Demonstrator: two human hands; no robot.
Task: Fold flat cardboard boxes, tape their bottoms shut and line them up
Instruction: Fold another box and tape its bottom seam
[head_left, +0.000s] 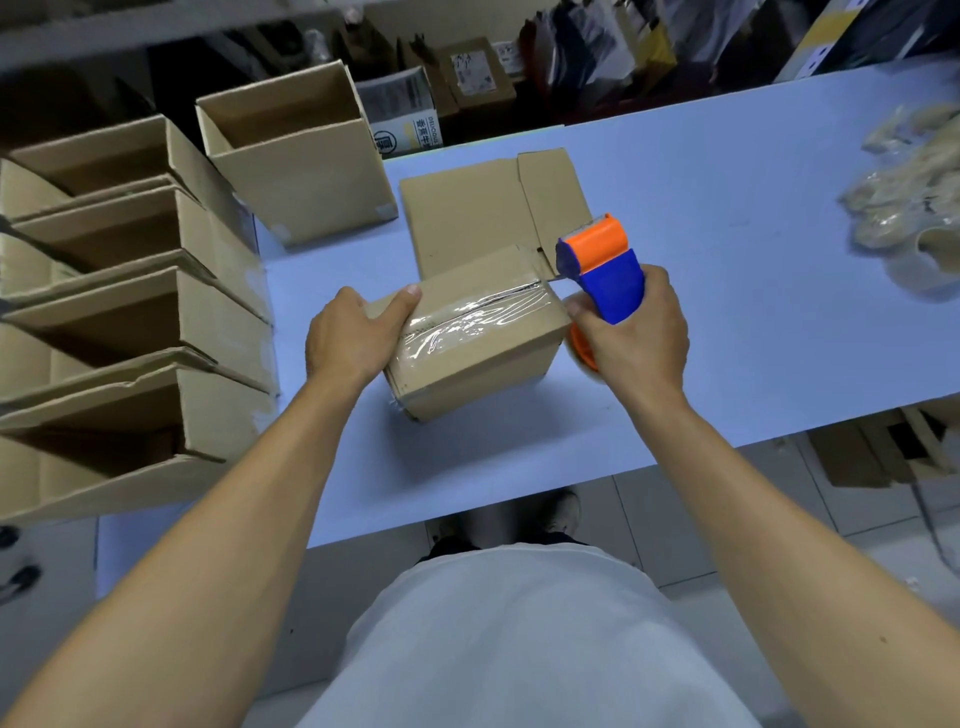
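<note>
A folded cardboard box (483, 364) stands bottom up on the blue table (727, 322), with a strip of clear tape (467, 322) laid along its seam. My left hand (348, 338) grips the box's left end, thumb on top. My right hand (634, 327) holds a blue and orange tape dispenser (602, 265) at the box's right end, where the tape leaves the box. A stack of flat cardboard boxes (488, 213) lies just behind the box.
Several open, assembled boxes (130, 312) stand in a row along the left side, with one more box (301, 156) at the back. Clear bags of beige items (914, 208) lie at the right. Shelves with cartons run behind the table.
</note>
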